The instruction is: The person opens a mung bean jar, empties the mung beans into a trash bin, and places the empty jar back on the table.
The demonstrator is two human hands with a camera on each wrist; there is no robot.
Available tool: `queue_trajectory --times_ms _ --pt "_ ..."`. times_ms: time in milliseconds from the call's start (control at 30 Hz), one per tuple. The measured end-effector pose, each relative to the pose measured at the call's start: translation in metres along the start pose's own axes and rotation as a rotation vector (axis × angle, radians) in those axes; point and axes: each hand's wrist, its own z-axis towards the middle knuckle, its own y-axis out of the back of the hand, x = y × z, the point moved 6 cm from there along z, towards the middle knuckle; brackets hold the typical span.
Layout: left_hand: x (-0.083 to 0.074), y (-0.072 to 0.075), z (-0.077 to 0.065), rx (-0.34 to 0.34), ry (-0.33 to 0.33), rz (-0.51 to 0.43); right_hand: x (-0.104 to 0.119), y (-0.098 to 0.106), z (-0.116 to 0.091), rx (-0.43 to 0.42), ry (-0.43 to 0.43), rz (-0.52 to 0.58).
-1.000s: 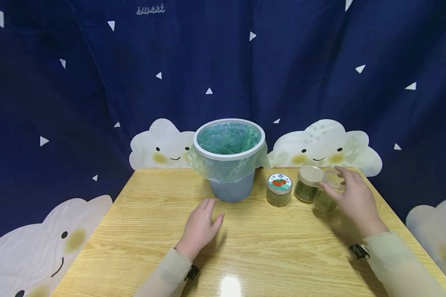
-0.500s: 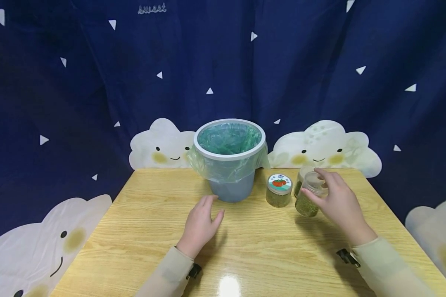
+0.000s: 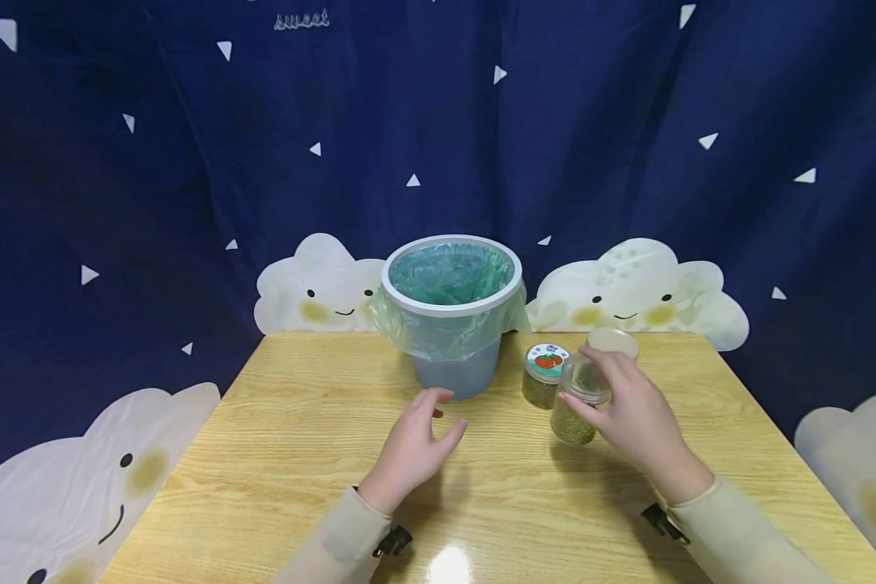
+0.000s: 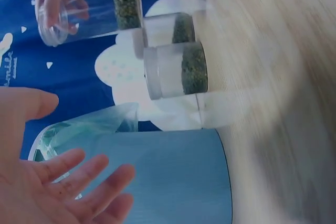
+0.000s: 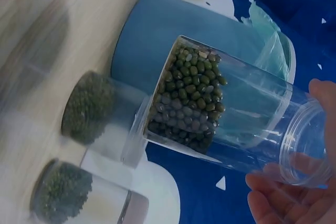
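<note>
My right hand (image 3: 638,422) grips a tall clear jar (image 3: 573,422) by its threaded neck. Green mung beans (image 5: 188,95) fill the lower part of this jar, which hangs raised off the table in the left wrist view. Behind it stands a squat jar (image 3: 538,392) with a tomato picture on its lid, partly covered in the head view. A pale-lidded jar (image 3: 613,344) is mostly hidden behind my right hand; both standing jars have green contents at the bottom. My left hand (image 3: 414,444) hovers over the table before the bin, fingers loosely spread, holding nothing.
A blue-grey bin (image 3: 456,375) with a white rim and green plastic liner (image 3: 453,272) stands at the back middle of the wooden table (image 3: 299,422). Directly behind the table hangs a dark blue curtain (image 3: 380,97) with clouds and triangles.
My right hand has gripped the clear bean jar, lifted it and carried it left and nearer, in front of the other jars. My left hand has shifted slightly right.
</note>
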Motion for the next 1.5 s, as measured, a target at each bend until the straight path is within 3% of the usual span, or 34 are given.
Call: queue_trajectory --times_ms 533,1033,1333,1500 --pt "-0.01 -0.03 0.006 0.154 -0.073 -0.146 0.021 -0.025 -0.009 -0.001 0.096 0.024" --pt "-0.016 -0.061 0.004 0.26 -0.102 -0.084 0.046 -0.033 -0.016 -0.026 0.218 0.134" --pt "-0.024 -0.066 -0.001 0.279 -0.154 -0.083 0.055 -0.039 -0.021 0.005 0.248 0.182" --pt "-0.023 -0.068 0.0 0.281 -0.142 -0.094 0.061 -0.039 -0.023 -0.009 0.289 0.184"
